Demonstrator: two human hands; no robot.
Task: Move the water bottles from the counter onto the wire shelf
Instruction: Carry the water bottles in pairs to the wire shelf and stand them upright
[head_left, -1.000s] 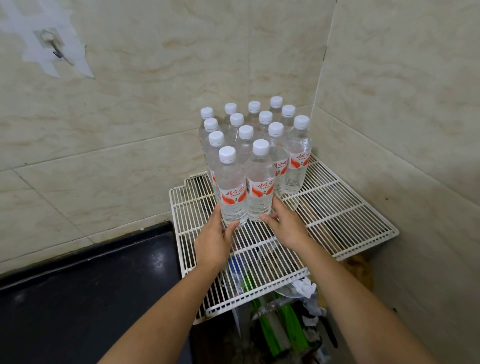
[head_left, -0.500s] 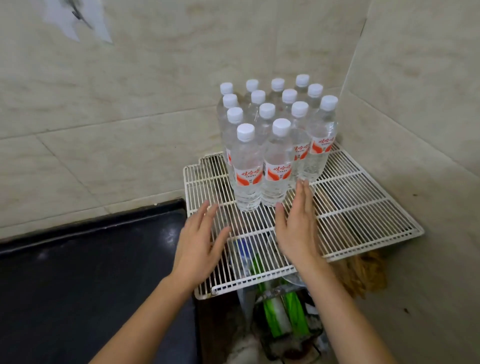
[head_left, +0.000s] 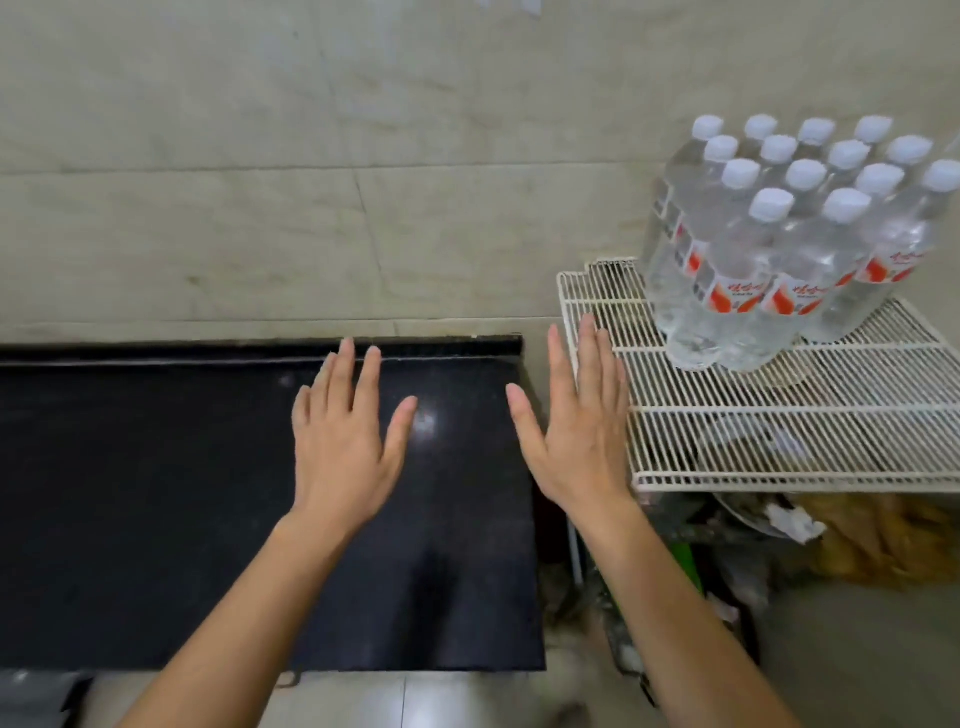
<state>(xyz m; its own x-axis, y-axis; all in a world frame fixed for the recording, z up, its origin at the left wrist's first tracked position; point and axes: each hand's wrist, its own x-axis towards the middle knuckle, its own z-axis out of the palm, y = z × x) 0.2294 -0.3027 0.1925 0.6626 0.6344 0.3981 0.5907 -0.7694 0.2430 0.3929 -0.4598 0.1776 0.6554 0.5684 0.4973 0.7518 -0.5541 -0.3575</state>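
Note:
Several clear water bottles with white caps and red-orange labels stand packed together at the back of the white wire shelf, at the right of the view. My left hand hovers flat over the black counter, fingers spread, holding nothing. My right hand is also flat and open, over the gap between the counter's right end and the shelf's left edge, its fingertips over the shelf rim. Both hands are well clear of the bottles.
Beige tiled walls rise behind the counter and the shelf. Under the shelf lie cluttered items: something green, crumpled white paper and a brownish heap. Light floor tiles show below the counter's front edge.
Both hands let go of the front bottles, pulled back and swung left from the shelf to the counter. The view turned left, so the bottles now sit at the right edge.

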